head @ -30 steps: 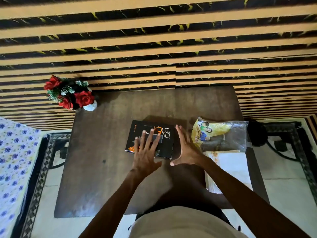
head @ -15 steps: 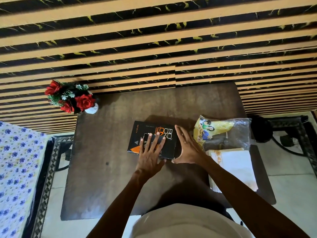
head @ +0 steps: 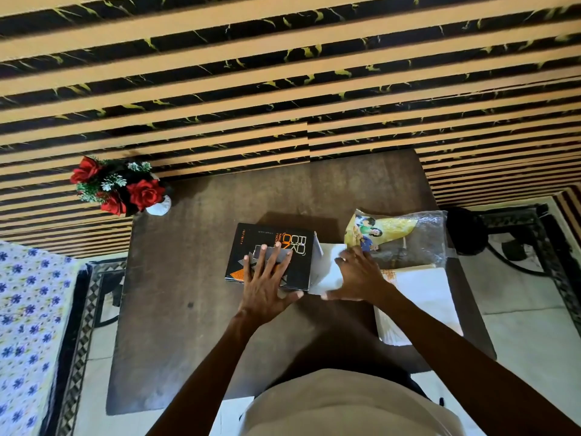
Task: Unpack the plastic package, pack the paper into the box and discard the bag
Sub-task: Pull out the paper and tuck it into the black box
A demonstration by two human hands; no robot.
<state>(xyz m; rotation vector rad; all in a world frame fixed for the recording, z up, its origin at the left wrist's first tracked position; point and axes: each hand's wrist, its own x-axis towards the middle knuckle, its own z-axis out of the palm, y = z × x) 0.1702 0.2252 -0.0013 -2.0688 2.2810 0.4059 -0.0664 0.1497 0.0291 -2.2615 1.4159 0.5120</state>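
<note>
On the desk (head: 195,278), the left hand (head: 267,280) lies spread flat on the black box (head: 270,247) while the right hand (head: 356,275), fingers extended, presses its white flap (head: 327,272) open, paper (head: 421,294) and plastic bag (head: 405,237) lying right.

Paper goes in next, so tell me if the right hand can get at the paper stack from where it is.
Probably yes: the right hand rests on the box flap, and the paper stack lies uncovered right beside it.

Left hand (head: 267,280) flat, fingers spread, palm down. Right hand (head: 356,275) just beside it, palm down, fingers extended forward. Both forearms bare, reaching forward.
</note>
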